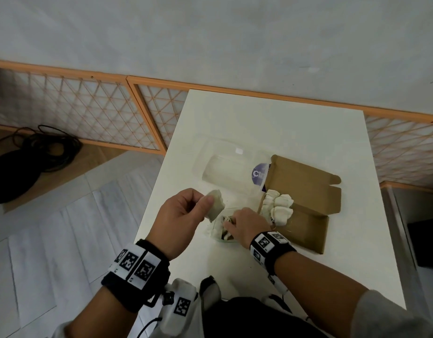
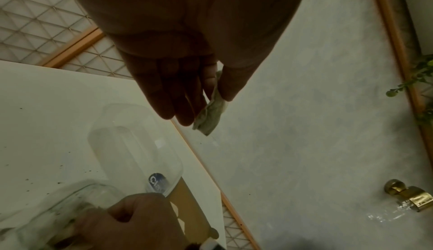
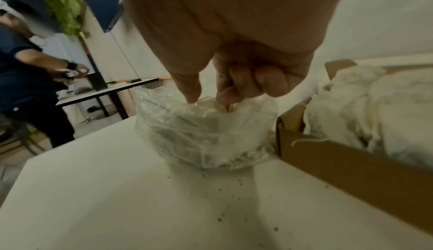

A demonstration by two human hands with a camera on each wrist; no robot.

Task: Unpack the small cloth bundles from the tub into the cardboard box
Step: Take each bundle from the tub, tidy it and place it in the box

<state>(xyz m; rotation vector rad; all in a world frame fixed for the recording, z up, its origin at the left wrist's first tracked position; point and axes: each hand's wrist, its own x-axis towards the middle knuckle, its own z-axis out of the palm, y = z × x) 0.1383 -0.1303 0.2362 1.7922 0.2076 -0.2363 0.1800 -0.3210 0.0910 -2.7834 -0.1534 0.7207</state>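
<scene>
A clear plastic tub (image 1: 224,236) (image 3: 203,133) holding pale cloth bundles and strings stands near the front of the white table (image 1: 271,123). My right hand (image 1: 229,222) (image 3: 207,98) dips into it from above, thumb and forefinger pinching a bundle at the top. My left hand (image 1: 205,200) (image 2: 215,94), raised left of the tub, pinches a small grey-green cloth bundle (image 1: 216,204) (image 2: 209,115). The open cardboard box (image 1: 305,211) (image 3: 339,163) lies just right of the tub, with several white bundles (image 1: 279,206) (image 3: 365,113) piled at its near-left end.
The tub's clear lid (image 1: 231,170) (image 2: 133,139) with a blue label lies behind the tub, against the box flap. Dark crumbs dot the table. Black cables (image 1: 40,154) lie on the floor at left. Another person (image 3: 28,72) stands at a second table.
</scene>
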